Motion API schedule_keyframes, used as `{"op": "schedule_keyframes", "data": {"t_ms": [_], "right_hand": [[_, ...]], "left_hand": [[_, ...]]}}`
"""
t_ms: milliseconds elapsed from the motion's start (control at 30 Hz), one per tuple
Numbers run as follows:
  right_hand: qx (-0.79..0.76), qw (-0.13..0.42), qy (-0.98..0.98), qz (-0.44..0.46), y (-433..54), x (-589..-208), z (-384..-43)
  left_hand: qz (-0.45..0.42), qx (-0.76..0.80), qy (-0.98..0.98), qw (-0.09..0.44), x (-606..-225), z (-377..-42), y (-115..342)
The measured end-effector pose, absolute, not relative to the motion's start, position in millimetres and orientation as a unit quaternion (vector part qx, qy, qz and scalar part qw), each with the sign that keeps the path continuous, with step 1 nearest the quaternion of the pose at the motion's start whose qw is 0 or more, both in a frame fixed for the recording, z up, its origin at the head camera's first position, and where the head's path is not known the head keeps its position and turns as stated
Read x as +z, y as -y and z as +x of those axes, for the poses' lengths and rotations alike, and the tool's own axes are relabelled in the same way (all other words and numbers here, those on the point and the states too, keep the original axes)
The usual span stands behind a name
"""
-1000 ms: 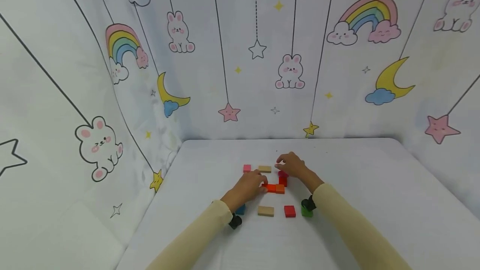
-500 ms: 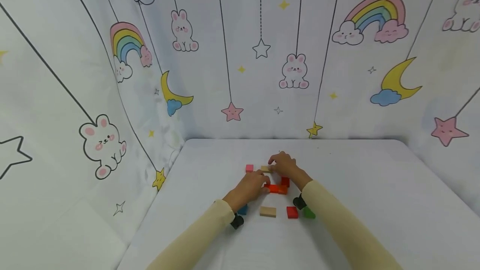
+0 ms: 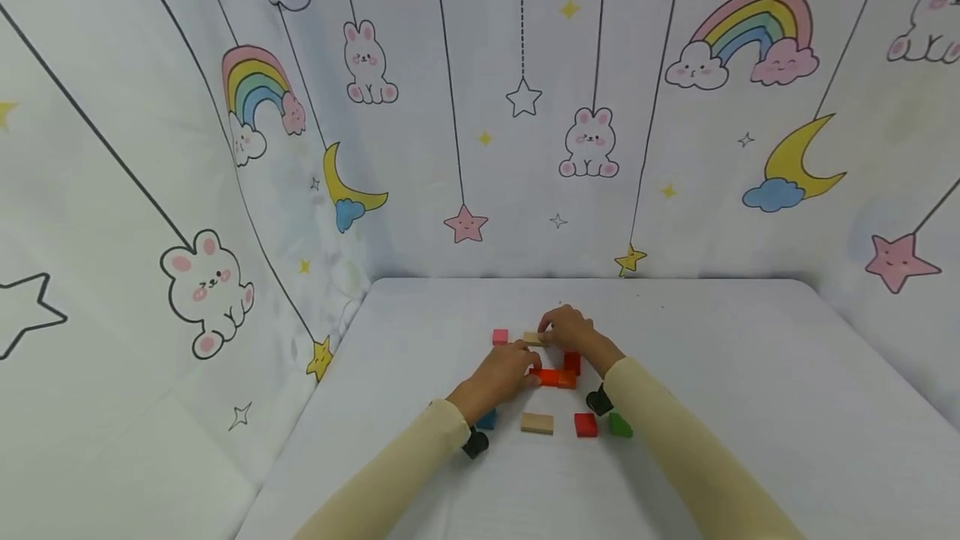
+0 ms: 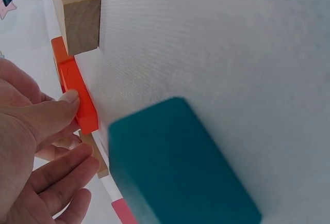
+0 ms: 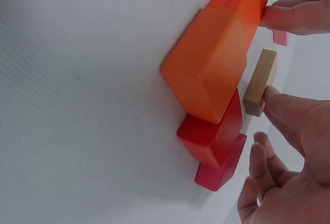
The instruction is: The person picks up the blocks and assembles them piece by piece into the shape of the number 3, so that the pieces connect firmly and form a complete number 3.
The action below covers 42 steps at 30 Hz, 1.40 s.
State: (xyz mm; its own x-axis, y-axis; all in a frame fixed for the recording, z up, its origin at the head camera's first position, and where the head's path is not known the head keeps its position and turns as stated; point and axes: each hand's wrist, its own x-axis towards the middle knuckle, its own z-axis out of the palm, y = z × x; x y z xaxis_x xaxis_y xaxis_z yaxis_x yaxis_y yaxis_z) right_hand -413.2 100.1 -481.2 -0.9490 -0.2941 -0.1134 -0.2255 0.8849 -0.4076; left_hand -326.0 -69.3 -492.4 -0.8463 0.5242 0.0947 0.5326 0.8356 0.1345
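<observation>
Where the left hand [image 3: 501,369] meets a red-orange block [image 3: 547,377], its thumb and fingers pinch the block near its left end, and the other fingers spread loosely past it. Ahead and to the right, the right hand [image 3: 568,329] pinches the right end of the far wooden block [image 5: 260,82] with its thumb on the near side; its remaining fingers are loosely bent and hold nothing. That wooden block lies flat on the table [image 3: 712,357].

Against the right end of the red-orange block sits an orange block [image 5: 203,74], the two in line. Behind the orange one comes a red block [image 5: 211,136], and next to that a crimson block [image 5: 221,167], mostly hidden by the right hand in the head view. A small pink block [image 3: 500,337] lies left of the far wooden one, apart from it.

Nearer the person, well apart from the held blocks, a loose row runs across: a blue block [image 4: 175,167] partly under the left wrist, the near wooden block [image 3: 537,423], a second red block [image 3: 586,425] and a green block [image 3: 620,424] partly covered by the right sleeve [image 3: 690,440]. Beyond the table hangs a white backdrop [image 3: 420,215] with rabbits, rainbows and stars.
</observation>
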Motion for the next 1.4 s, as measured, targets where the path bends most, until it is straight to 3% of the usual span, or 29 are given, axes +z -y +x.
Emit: {"op": "schedule_keyframes", "data": {"t_ms": [1400], "right_hand": [[-0.192, 0.134, -0.962, -0.139, -126.6, -477.7, -421.1]], "left_hand": [[-0.271, -0.085, 0.958, 0.023, -496.5, -326.6, 71.4]]}}
